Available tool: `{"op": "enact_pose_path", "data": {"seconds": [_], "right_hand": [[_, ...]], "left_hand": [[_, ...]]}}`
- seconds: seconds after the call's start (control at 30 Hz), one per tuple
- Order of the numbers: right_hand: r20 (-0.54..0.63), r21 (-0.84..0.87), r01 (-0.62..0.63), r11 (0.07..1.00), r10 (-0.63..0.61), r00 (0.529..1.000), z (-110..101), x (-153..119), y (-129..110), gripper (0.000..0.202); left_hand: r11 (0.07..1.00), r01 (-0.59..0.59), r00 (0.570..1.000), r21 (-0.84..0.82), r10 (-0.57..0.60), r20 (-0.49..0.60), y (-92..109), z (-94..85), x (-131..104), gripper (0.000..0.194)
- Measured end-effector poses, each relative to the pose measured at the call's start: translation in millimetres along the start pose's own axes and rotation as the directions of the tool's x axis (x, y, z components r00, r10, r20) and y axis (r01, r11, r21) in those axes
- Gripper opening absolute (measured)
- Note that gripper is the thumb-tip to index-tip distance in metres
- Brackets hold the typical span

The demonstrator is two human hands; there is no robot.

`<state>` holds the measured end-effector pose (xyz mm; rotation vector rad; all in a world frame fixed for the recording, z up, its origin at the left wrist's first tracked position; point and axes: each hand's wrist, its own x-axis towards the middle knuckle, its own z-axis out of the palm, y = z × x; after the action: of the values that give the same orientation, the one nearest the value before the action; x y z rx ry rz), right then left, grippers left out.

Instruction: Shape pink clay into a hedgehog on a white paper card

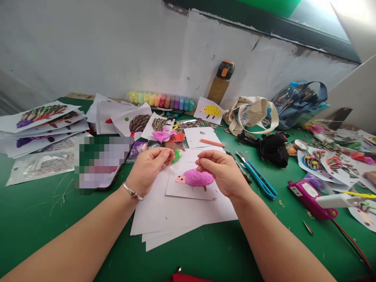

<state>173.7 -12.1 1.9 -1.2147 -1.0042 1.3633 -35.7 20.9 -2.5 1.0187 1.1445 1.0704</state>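
Observation:
My left hand (151, 166) has its thumb and fingertips pressed together; what they hold, if anything, is too small to tell. Beside those fingertips is green clay (177, 156) in clear plastic, and whether they touch is unclear. My right hand (221, 170) is closed in a pinch too, its contents hidden. Partly under it lies a paper with a hedgehog in purple clay (199, 178), which has a pink face, dark eyes and a brown leg. That paper rests on a stack of white sheets (182, 217).
Around lie an orange stick (213, 142), a blue cutter (258, 176), a magenta glue gun (313, 199) and a phone (110, 182). Behind are sunflower seeds (198, 123), clay packs (161, 100), a bottle (220, 84) and bags (254, 113). Finished pictures (41, 117) are stacked left.

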Motion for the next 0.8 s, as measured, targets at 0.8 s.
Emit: {"op": "enact_pose_path", "data": {"seconds": [0.8], "right_hand": [[0.027, -0.233, 0.045, 0.971, -0.040, 0.999, 1.8, -1.3, 1.0, 0.024]], "left_hand": [[0.823, -0.230, 0.971, 0.519, 0.154, 0.185, 6.6, 5.0, -13.1, 0.031]]}}
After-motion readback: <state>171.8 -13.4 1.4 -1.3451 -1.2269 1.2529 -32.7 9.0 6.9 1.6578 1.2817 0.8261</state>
